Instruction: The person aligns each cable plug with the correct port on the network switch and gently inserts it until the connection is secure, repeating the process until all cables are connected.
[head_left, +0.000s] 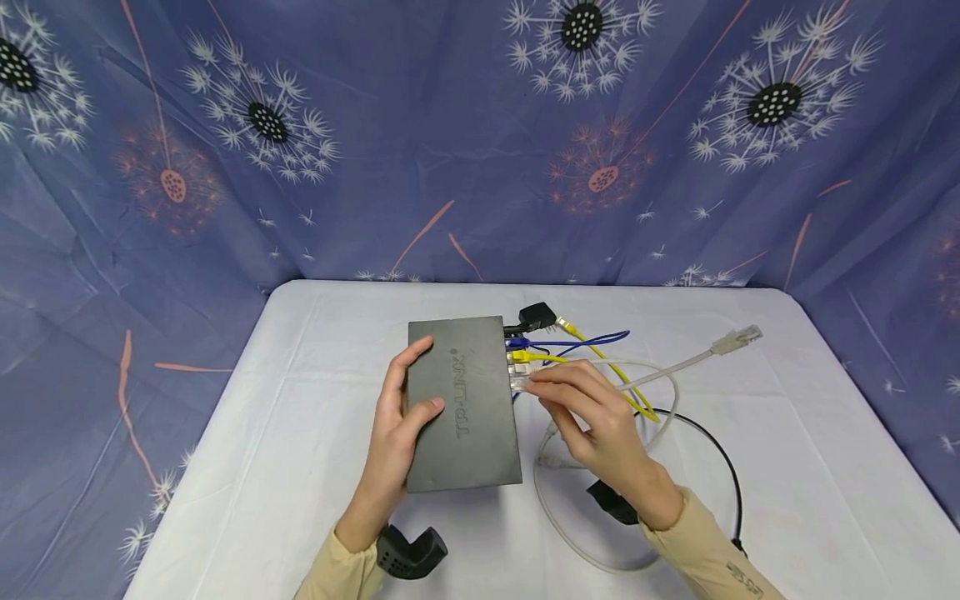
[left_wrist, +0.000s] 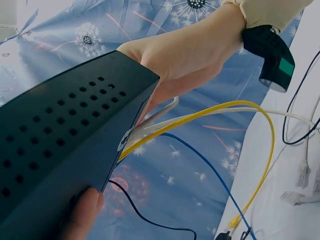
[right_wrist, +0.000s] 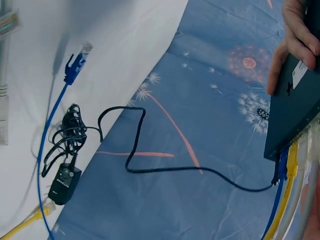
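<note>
In the head view, my left hand (head_left: 393,429) grips the left side of a dark grey TP-LINK network switch (head_left: 468,417), thumb on its top face. Fingers of that hand show under the switch in the right wrist view. At the port side, my right hand (head_left: 603,417) pinches a clear network cable plug (head_left: 519,382) against the row of ports; its exact seating is hidden. Above it in the row, a blue plug (head_left: 517,342) and a yellow plug (head_left: 523,357) are in ports. A thin black power cord (right_wrist: 165,170) enters beside the blue one.
A black power adapter (right_wrist: 65,183) with its bundled cord lies on the white table (head_left: 315,500). Loose ends of a grey cable (head_left: 737,340), a blue cable (right_wrist: 75,70) and a yellow cable (right_wrist: 42,212) lie around. A black cable (head_left: 731,467) curves at the right.
</note>
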